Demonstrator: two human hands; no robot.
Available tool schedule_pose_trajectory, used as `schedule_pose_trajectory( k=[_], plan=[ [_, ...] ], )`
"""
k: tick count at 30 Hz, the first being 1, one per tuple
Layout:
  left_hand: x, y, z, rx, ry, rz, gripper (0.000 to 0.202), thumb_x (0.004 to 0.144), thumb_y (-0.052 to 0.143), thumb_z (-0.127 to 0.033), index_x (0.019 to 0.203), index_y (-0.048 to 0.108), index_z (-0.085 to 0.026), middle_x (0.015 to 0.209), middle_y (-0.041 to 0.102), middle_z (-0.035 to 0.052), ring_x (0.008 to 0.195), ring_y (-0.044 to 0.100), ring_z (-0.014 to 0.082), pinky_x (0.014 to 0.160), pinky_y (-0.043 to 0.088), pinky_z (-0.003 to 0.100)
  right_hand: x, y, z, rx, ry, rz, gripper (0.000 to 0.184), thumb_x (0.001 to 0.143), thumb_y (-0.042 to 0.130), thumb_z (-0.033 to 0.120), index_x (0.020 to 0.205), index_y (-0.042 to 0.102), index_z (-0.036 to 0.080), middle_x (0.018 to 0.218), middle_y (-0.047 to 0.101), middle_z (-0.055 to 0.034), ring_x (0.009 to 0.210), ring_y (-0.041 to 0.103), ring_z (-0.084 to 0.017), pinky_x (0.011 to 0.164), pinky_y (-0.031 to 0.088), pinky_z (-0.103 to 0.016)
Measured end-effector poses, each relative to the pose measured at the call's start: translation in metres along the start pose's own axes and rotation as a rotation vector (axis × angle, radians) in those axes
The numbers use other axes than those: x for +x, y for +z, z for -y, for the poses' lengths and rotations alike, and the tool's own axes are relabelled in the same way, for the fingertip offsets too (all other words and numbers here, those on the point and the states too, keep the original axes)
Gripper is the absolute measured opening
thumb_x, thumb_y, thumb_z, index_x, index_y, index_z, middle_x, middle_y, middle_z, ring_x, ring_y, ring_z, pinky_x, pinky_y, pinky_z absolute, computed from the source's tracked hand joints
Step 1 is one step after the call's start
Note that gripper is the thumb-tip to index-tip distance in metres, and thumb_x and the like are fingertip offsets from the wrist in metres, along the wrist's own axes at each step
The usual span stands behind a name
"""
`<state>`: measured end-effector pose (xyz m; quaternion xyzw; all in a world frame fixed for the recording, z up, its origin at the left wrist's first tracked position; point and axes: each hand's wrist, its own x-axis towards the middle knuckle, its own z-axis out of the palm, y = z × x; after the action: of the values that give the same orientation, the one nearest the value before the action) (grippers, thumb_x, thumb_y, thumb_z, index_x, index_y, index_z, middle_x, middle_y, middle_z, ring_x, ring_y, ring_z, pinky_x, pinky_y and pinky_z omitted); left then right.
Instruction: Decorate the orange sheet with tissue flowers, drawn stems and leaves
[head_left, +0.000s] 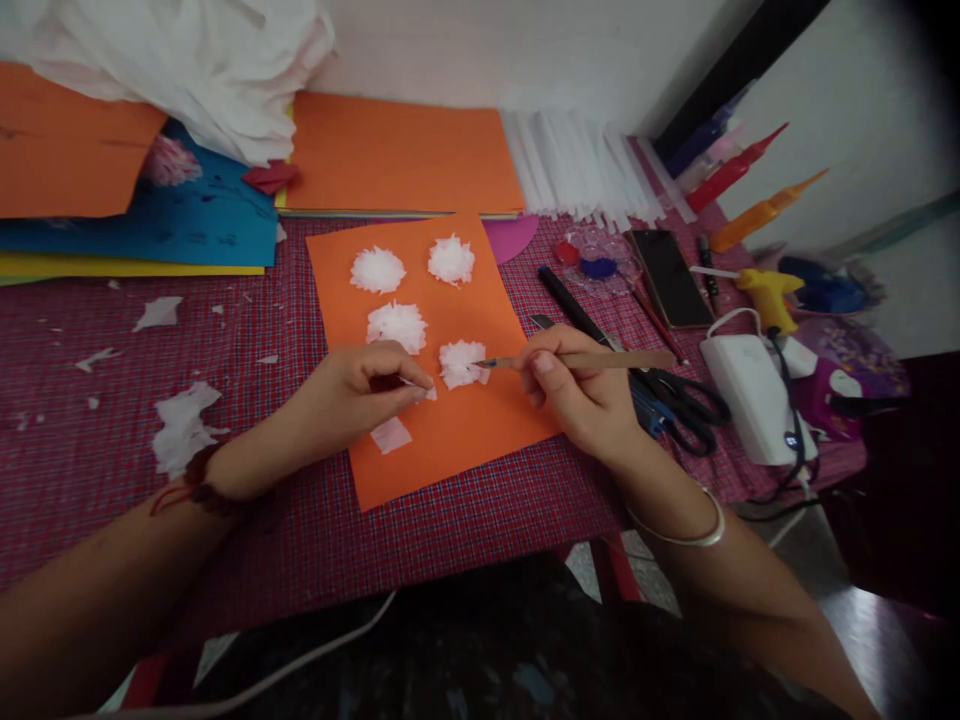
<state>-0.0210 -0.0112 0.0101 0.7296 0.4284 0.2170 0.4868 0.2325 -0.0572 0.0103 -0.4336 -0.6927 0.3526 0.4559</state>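
An orange paper sheet [450, 430] lies at a slant on the table, bearing several puffs of crumpled white tissue paper. My left hand [360, 390] is closed in a pinch on a small piece of white tissue paper [430, 392]. Just below those fingers, a flat tissue square [391, 435] rests on the sheet. In my right hand [574, 385] is a slim wooden-handled paintbrush [615, 361], held sideways. Its dark pointed tip meets the lower right tissue puff [459, 362]; whether it presses in, I cannot tell.
Scissors [686, 410], a phone [670, 278], a yellow glue gun [772, 295] and a white power box [754, 400] crowd the right side. Tissue scraps [184, 425] are scattered left. Behind lie stacked orange paper [405, 150], white cloth-like material [187, 60] and translucent sticks [577, 165].
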Motion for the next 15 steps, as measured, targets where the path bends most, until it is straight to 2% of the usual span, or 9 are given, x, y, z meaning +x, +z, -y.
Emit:
schedule_pose_trajectory(
  k=[3,7,9,11,13,15],
  plan=[
    [0.000,0.002,-0.002,0.052,0.081,0.013,0.017,0.082,0.061,-0.033,0.082,0.075,-0.023,0.081,0.070,0.0040,0.079,0.065,0.0178,0.072,0.050,0.031,0.000,0.001,-0.001,-0.027,0.019,0.009,0.027,0.102,0.047,0.039,0.085,0.059,0.022,0.070,0.055,0.0005,0.062,0.053,-0.012,0.056,0.042,-0.027],
    [0.000,0.002,0.001,0.020,-0.012,0.010,0.021,0.083,0.060,-0.032,0.096,0.074,-0.024,0.091,0.073,0.0037,0.082,0.067,0.0174,0.073,0.052,0.030,0.001,0.003,-0.004,-0.089,0.000,0.051,0.024,0.102,0.046,0.036,0.087,0.058,0.022,0.070,0.056,0.0008,0.063,0.053,-0.012,0.057,0.042,-0.028],
    [0.000,0.002,0.004,0.005,-0.054,-0.006,0.030,0.081,0.062,-0.031,0.108,0.071,-0.022,0.099,0.073,0.0043,0.082,0.067,0.0173,0.073,0.054,0.030,0.002,0.003,-0.004,-0.124,-0.014,0.076,0.022,0.102,0.046,0.033,0.087,0.058,0.022,0.071,0.057,0.0012,0.064,0.053,-0.012,0.059,0.042,-0.028],
    [0.000,0.003,0.007,0.005,-0.072,-0.017,0.040,0.078,0.063,-0.031,0.117,0.067,-0.020,0.097,0.072,0.0049,0.080,0.066,0.0174,0.071,0.054,0.030,0.003,0.004,-0.003,-0.136,-0.027,0.117,0.020,0.101,0.047,0.029,0.086,0.058,0.022,0.072,0.057,0.0014,0.064,0.052,-0.011,0.060,0.042,-0.027],
    [0.000,0.003,0.008,0.009,-0.064,-0.020,0.044,0.077,0.062,-0.031,0.119,0.065,-0.018,0.091,0.070,0.0048,0.078,0.066,0.0176,0.070,0.054,0.030,0.004,0.004,-0.002,-0.128,-0.045,0.165,0.019,0.101,0.047,0.027,0.086,0.057,0.021,0.074,0.058,0.0013,0.064,0.052,-0.010,0.060,0.042,-0.027],
    [0.000,0.002,0.007,0.010,-0.048,-0.002,0.039,0.076,0.061,-0.031,0.112,0.067,-0.018,0.090,0.070,0.0054,0.078,0.066,0.0182,0.071,0.054,0.031,0.004,0.004,-0.002,-0.120,-0.070,0.200,0.018,0.101,0.047,0.026,0.087,0.058,0.021,0.075,0.059,0.0009,0.064,0.051,-0.010,0.060,0.041,-0.027]
  ],
)
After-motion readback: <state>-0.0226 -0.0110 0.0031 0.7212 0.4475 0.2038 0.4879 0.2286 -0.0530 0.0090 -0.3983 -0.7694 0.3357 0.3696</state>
